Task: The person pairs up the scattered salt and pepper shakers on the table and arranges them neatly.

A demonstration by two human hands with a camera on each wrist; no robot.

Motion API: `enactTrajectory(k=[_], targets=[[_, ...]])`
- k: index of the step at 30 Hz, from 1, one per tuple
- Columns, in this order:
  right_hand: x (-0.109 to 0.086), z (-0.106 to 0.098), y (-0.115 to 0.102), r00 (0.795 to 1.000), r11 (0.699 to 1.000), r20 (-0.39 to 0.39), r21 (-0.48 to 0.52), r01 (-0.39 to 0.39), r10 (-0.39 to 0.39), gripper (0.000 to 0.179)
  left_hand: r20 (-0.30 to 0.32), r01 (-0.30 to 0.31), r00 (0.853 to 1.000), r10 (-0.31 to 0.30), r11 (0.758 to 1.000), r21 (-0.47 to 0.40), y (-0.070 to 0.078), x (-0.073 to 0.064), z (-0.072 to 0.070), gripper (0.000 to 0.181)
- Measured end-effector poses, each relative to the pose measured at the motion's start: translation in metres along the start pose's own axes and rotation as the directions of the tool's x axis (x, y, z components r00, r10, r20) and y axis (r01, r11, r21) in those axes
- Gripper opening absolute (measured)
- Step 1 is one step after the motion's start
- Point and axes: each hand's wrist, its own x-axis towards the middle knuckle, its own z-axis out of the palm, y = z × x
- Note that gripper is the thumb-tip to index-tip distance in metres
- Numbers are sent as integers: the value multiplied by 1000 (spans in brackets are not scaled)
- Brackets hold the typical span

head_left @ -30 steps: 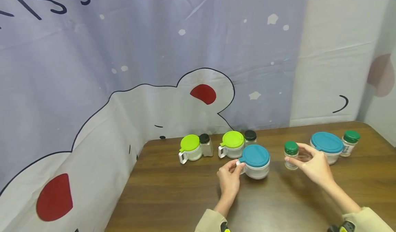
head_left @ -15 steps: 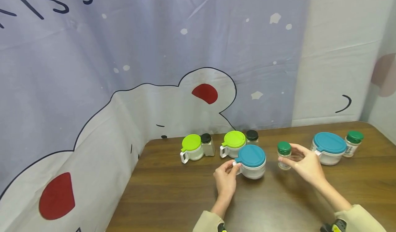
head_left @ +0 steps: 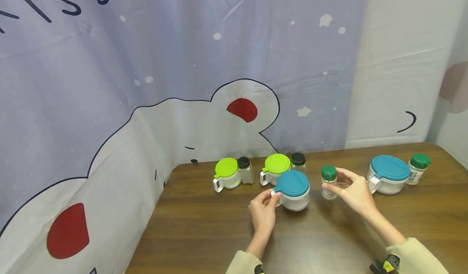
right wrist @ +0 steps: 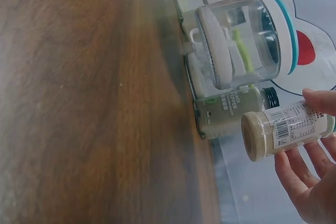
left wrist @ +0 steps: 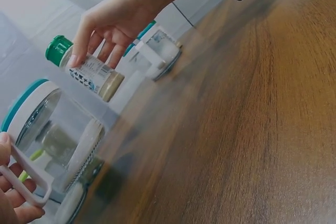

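Note:
In the head view my left hand (head_left: pixel 263 214) pinches the white handle of a clear seasoning jar with a blue lid (head_left: pixel 292 184). The left wrist view shows the fingers curled round that handle (left wrist: pixel 32 179). A spice bottle (head_left: pixel 328 174) with a green cap and pale powder inside is just right of the jar. My right hand (head_left: pixel 355 192) grips the bottle between thumb and fingers, its printed label (right wrist: pixel 296 124) facing the right wrist camera. Both jar and bottle are held upright over the table, a small gap between them.
Two lime-lidded seasoning jars, left (head_left: pixel 226 172) and right (head_left: pixel 276 164), stand at the back with black-capped bottles (head_left: pixel 245 170) beside them. At right are another blue-lidded jar (head_left: pixel 389 172) and green-capped bottle (head_left: pixel 418 168). A printed curtain (head_left: pixel 183 63) hangs behind the wooden table (head_left: pixel 204 225).
My right hand has carried the green-capped bottle left, closer to the held jar. My left hand and the blue-lidded jar have also shifted slightly left.

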Motion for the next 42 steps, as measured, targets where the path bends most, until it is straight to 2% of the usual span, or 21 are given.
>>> enactTrajectory(k=[8, 13, 21, 27, 42], targets=[[3, 9, -6, 1000, 999, 8, 33, 12, -12, 50, -19, 29, 999, -29, 1000, 9, -1, 0, -7, 23], [4, 13, -9, 999, 999, 38, 37, -10, 9, 52, -32, 15, 999, -15, 1000, 13, 0, 2, -11, 23], [6, 24, -11, 998, 997, 64, 76, -6, 1, 51, -58, 21, 998, -19, 1000, 23, -4, 8, -16, 23], [8, 31, -13, 998, 995, 59, 94, -16, 11, 52, -60, 28, 998, -26, 999, 24, -2, 10, -22, 22], [15, 40, -18, 994, 989, 106, 142, -48, 34, 54, -63, 24, 998, -22, 999, 41, -4, 20, -32, 22]])
